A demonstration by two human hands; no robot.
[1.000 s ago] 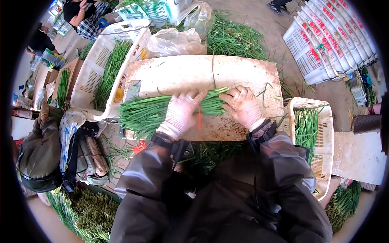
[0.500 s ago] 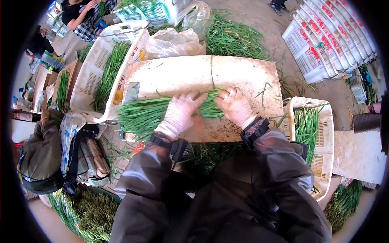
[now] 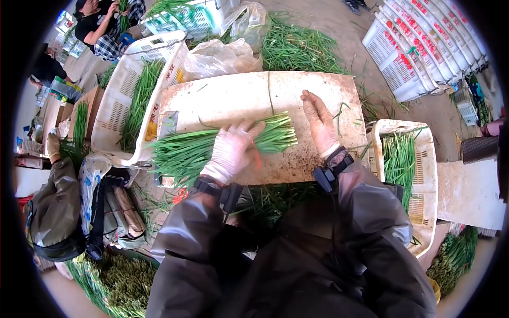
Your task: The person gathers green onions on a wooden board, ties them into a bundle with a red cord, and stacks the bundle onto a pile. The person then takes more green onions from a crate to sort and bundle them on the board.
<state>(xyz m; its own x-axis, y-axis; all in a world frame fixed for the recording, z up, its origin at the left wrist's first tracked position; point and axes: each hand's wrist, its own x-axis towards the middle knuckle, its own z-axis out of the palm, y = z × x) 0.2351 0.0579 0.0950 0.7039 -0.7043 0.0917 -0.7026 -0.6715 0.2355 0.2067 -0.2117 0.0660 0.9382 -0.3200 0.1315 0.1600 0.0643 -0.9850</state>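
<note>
A bundle of long green stalks (image 3: 185, 150) lies across the white, dirt-stained board (image 3: 212, 95), its pale cut ends pointing right. My left hand (image 3: 233, 148), in a thin whitish glove, is wrapped over the bundle near its right part. A red band (image 3: 256, 158) shows beside that hand's fingers. To the right of the cut ends, my right hand (image 3: 321, 121), also gloved, is raised over the board, apart from the bundle. Its fingers are stretched out and nothing is visible in them.
White crates with green stalks stand left (image 3: 114, 100) and right (image 3: 424, 175) of the board. Behind it lie a clear plastic bag (image 3: 220, 58) and loose stalks (image 3: 299, 45). Stacked crates (image 3: 408, 58) stand back right. Co-workers (image 3: 98, 26) sit back left; another's sleeve (image 3: 55, 206) is at left.
My right hand has let go of the bundle's cut ends and moved right and away from me, its fingers straightening. My left hand stays on the bundle. The view has shifted slightly.
</note>
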